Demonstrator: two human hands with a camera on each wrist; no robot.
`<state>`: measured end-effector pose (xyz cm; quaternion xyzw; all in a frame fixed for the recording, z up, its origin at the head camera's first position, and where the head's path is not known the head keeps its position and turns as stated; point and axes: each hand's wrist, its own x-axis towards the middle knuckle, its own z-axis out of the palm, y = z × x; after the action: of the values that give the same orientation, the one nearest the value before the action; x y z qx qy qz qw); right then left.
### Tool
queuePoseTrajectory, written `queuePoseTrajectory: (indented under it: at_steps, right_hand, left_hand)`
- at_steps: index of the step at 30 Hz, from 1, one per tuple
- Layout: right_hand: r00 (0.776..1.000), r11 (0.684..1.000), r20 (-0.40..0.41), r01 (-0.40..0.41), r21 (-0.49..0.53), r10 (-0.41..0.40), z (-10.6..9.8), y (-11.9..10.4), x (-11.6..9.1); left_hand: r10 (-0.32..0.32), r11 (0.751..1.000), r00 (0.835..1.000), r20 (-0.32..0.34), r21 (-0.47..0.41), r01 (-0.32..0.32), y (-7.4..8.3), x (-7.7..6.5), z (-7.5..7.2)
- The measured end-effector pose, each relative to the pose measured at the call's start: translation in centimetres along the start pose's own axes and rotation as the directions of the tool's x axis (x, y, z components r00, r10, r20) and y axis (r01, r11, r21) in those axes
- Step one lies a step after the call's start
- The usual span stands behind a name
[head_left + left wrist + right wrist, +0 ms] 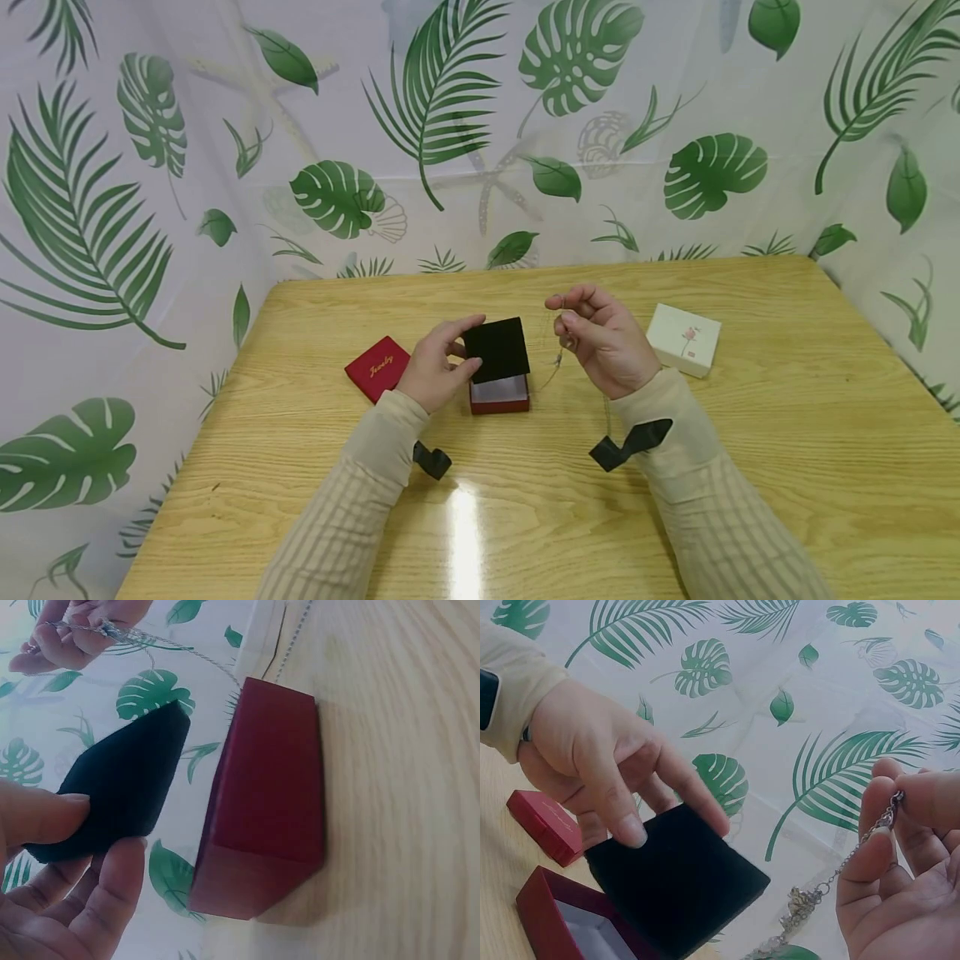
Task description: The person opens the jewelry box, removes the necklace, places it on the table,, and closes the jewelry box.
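Observation:
My left hand (438, 362) pinches a square black foam pad (498, 348) between thumb and fingers, tilted above the open red box base (499, 407). A pale lining shows inside that base. To the right, my right hand (607, 337) pinches one end of a thin silver necklace (840, 868) between thumb and fingertips. Small charms (802, 902) hang along its chain, which drops toward the box in the head view. In the left wrist view the chain passes behind the red box wall (266, 776).
A red lid (378, 367) marked "Jewelry" lies left of the base, partly behind my left hand. A white box (684, 339) with a pink flower print sits beyond my right wrist. The wooden table (540, 517) meets a leaf-patterned cloth at the back.

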<state>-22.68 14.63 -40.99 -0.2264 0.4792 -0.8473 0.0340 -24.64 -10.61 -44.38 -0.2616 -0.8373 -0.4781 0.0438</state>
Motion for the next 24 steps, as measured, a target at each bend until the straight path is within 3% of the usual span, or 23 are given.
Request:
queuePoseTrajectory:
  at_steps: [11,17,24]
  right_hand:
    - [1.0,1.0,0.001,-0.012,0.002,0.012,-0.01,-0.02,0.01]
    - [1.0,1.0,-0.003,-0.014,0.003,0.014,-0.03,-0.03,0.03]
    - [1.0,1.0,-0.012,0.004,0.022,-0.004,-0.02,-0.38,-0.08]
  left_hand:
    - [-0.089,0.995,0.996,0.016,0.045,0.088,-1.07,0.0,0.5]
    - [-0.081,0.991,0.996,0.031,0.112,0.077,-1.06,-0.09,0.43]
    - [-0.12,0.989,0.992,0.047,0.091,0.116,-0.7,-0.29,0.57]
